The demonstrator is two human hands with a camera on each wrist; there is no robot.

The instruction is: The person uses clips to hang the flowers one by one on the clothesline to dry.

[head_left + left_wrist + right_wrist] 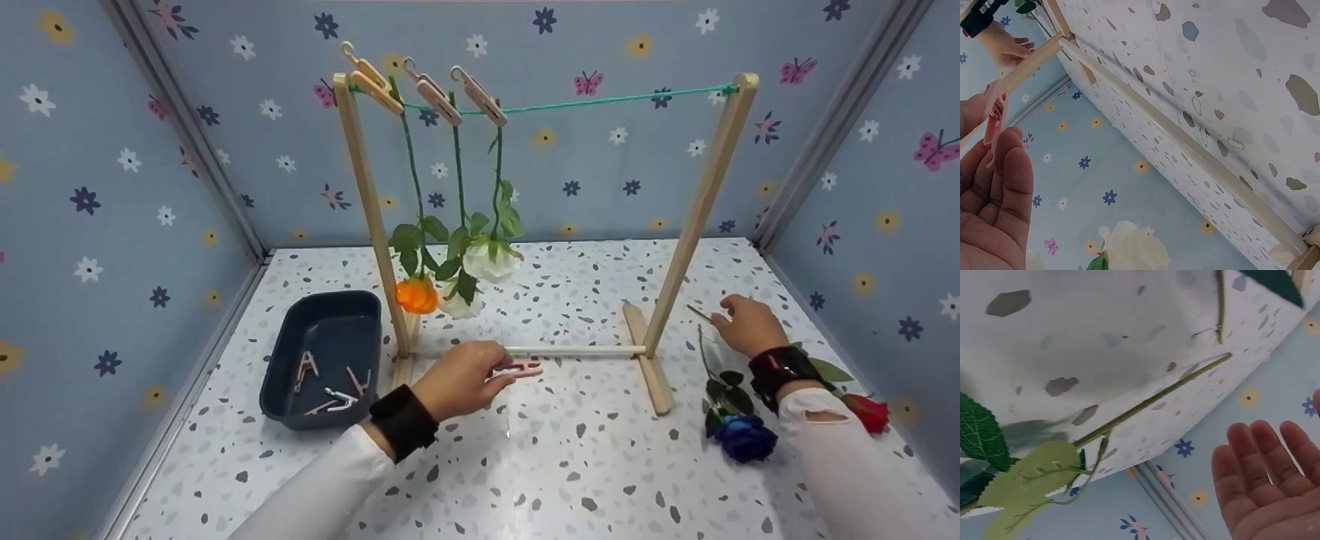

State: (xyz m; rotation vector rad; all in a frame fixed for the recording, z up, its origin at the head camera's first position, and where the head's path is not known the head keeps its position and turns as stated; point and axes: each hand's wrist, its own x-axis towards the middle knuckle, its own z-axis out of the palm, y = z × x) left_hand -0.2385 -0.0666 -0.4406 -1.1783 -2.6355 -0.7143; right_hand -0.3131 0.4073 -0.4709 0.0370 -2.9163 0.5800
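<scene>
My left hand (480, 375) pinches a pink clothespin (521, 369) just in front of the wooden rack's bottom bar (577, 350); in the left wrist view the clothespin (992, 121) sits between thumb and fingers (1010, 169). My right hand (739, 322) hovers, fingers relaxed, over a green stem (699, 313) to the right of the rack. The right wrist view shows the bare palm (1269, 484) beside that stem (1157, 402) and its leaves (1027, 478). A blue rose (746, 439) and a red rose (870, 412) lie by my right wrist.
Three clothespins (431, 94) on the green string (600, 101) hold an orange flower (416, 295) and two white flowers (487, 259) upside down at the rack's left end. A dark blue tray (300, 397) with several clothespins stands at the left. Flowered walls enclose the speckled table.
</scene>
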